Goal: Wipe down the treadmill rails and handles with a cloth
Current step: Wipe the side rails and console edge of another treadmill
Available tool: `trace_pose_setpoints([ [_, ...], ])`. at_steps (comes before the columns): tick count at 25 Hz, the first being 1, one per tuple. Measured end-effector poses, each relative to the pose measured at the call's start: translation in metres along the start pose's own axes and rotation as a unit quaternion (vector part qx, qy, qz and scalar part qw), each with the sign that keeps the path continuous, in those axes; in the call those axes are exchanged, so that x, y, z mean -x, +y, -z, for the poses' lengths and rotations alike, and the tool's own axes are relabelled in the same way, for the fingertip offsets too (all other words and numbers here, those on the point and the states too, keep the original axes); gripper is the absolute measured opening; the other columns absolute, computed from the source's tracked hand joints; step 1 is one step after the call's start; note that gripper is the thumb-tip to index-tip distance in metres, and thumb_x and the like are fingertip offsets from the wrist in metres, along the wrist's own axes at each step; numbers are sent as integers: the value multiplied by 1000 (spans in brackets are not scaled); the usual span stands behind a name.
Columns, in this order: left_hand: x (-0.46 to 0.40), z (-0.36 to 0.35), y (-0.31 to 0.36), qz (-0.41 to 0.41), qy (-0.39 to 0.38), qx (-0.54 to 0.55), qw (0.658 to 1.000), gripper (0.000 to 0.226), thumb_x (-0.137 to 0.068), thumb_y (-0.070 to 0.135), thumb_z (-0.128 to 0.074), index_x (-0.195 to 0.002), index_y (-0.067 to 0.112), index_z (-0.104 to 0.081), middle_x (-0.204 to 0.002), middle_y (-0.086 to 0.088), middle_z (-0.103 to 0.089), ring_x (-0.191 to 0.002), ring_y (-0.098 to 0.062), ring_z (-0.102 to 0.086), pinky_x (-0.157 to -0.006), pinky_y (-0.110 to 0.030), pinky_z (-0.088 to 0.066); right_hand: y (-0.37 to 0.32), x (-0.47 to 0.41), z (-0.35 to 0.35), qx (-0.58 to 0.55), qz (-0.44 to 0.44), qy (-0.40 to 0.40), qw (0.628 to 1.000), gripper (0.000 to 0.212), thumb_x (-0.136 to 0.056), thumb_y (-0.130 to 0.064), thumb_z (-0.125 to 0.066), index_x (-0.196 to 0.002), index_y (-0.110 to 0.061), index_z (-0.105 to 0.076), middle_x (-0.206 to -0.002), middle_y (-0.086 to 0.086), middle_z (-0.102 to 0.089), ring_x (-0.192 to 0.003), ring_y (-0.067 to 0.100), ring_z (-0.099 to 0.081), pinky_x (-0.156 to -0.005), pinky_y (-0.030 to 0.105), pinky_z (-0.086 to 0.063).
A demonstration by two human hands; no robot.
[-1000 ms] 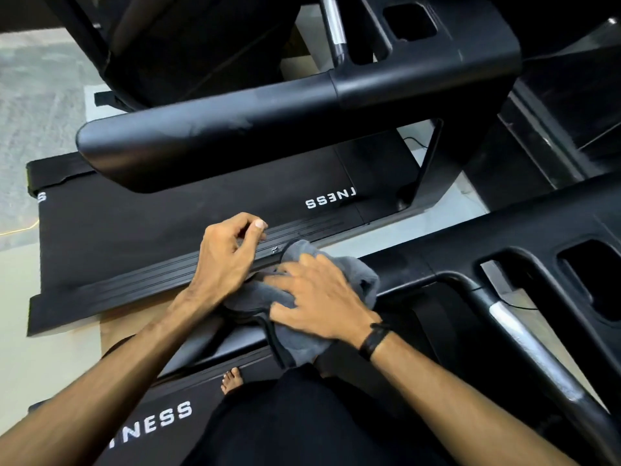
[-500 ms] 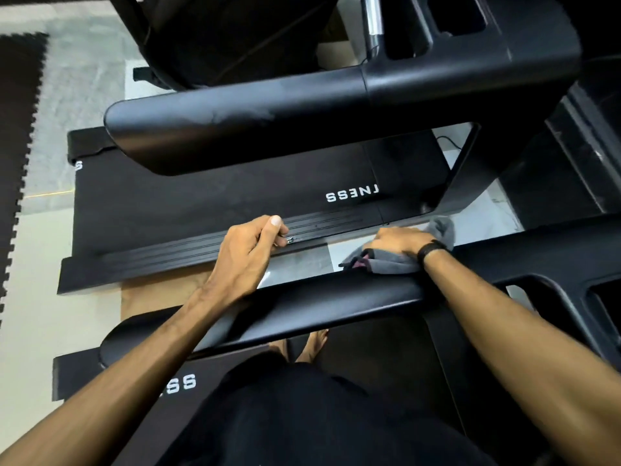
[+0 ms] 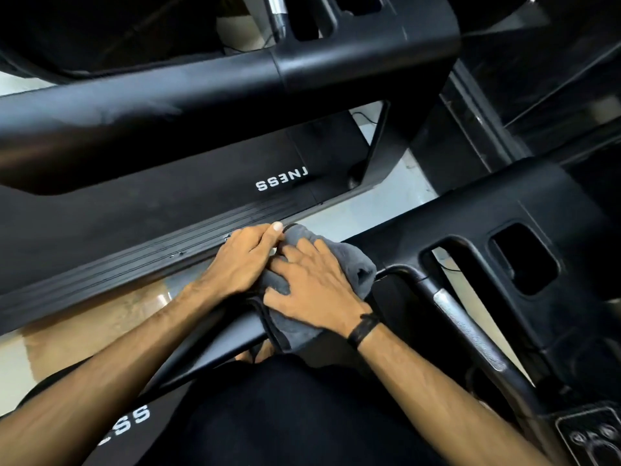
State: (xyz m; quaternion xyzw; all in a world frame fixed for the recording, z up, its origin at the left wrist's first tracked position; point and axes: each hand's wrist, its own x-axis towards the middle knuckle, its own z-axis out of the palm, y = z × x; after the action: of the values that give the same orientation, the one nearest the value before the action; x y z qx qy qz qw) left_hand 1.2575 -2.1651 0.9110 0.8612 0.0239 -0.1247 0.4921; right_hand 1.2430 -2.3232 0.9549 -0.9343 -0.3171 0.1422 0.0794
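A grey cloth is draped over the black handrail of the near treadmill, close to where the rail meets the console. My right hand, with a black band at the wrist, lies on top of the cloth with its fingers spread and presses it onto the rail. Directly to its left, my left hand curls over the same rail, its index finger touching the cloth's edge. The rail under both hands is hidden.
A curved handle with a silver grip plate runs down the right, under the black console frame. A second treadmill stands beyond, with its thick handrail and belt deck. Pale floor shows between them.
My right hand slid the cloth right along the rail toward the console, then back left until it sits against my left hand. The left hand has stayed on the rail.
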Motion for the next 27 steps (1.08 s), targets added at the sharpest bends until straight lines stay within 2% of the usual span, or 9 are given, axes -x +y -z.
trace_pose_setpoints([
  [3, -2, -6, 7, -13, -16, 1, 1000, 83, -84, 83, -14, -106, 21, -65, -103, 2, -71, -104, -24, -63, -96, -48, -46, 24, 20, 4, 7, -32, 51, 998, 43, -82, -52, -46, -112, -29, -66, -109, -6, -63, -93, 20, -46, -87, 40, -34],
  [8, -3, -8, 19, -23, -11, -25, 999, 64, -91, 70, -16, -118, 28, -57, -113, 3, -67, -109, -23, -59, -96, -46, -45, 86, 24, 16, 22, -81, 85, 993, 44, -79, -47, -45, -116, -38, -67, -108, -11, -66, -90, 20, -49, -82, 39, -32],
  [11, -2, -10, 18, 0, -13, -29, 999, 59, -93, 71, -15, -110, 31, -55, -96, 3, -67, -96, -21, -60, -90, -45, -47, 120, 6, 31, 55, -151, 19, 987, 45, -79, -53, -36, -107, -42, -69, -102, -9, -67, -97, 22, -52, -84, 40, -33],
  [14, -2, -17, 17, 22, -30, -46, 998, 78, -85, 78, -6, -107, 22, -56, -98, -5, -68, -97, -24, -61, -92, -47, -47, 150, -24, 40, 76, -210, -72, 972, 35, -86, -54, -41, -91, -33, -69, -101, 1, -69, -107, 27, -56, -85, 41, -32],
  [17, -5, -25, 19, 60, -28, -53, 996, 91, -81, 83, -2, -112, 19, -58, -103, -6, -69, -101, -26, -61, -95, -48, -46, 169, -62, 31, 55, -232, -213, 947, 43, -92, -56, -46, -111, -25, -69, -124, 7, -68, -118, 30, -57, -98, 44, -33],
  [20, -10, -28, 23, 114, 19, -7, 993, 97, -77, 88, -3, -111, 19, -61, -101, -5, -69, -101, -25, -61, -97, -49, -45, 143, -98, 6, 7, -185, -358, 915, 53, -97, -56, -45, -129, -17, -60, -139, 9, -59, -125, 30, -55, -95, 39, -36],
  [22, -17, -33, 27, 140, 67, 25, 988, 97, -76, 90, -6, -108, 18, -63, -101, -1, -70, -101, -23, -61, -99, -49, -45, 114, -107, -8, -40, -112, -398, 910, 54, -99, -55, -41, -133, -16, -57, -142, 10, -56, -127, 30, -54, -97, 38, -38],
  [24, -25, -38, 33, 156, 96, 35, 983, 93, -79, 86, -10, -107, 15, -63, -104, -2, -70, -103, -24, -62, -100, -50, -44, 95, -102, -7, -62, -38, -376, 924, 51, -100, -54, -38, -127, -18, -62, -136, 10, -60, -124, 31, -56, -96, 40, -39],
  [27, -38, -47, 47, 148, 87, 16, 985, 92, -80, 83, -12, -110, 13, -63, -107, -6, -70, -105, -27, -62, -100, -50, -44, 95, -70, 14, -58, 38, -257, 964, 45, -96, -51, -39, -107, -18, -68, -114, 14, -68, -110, 35, -59, -87, 42, -36],
])
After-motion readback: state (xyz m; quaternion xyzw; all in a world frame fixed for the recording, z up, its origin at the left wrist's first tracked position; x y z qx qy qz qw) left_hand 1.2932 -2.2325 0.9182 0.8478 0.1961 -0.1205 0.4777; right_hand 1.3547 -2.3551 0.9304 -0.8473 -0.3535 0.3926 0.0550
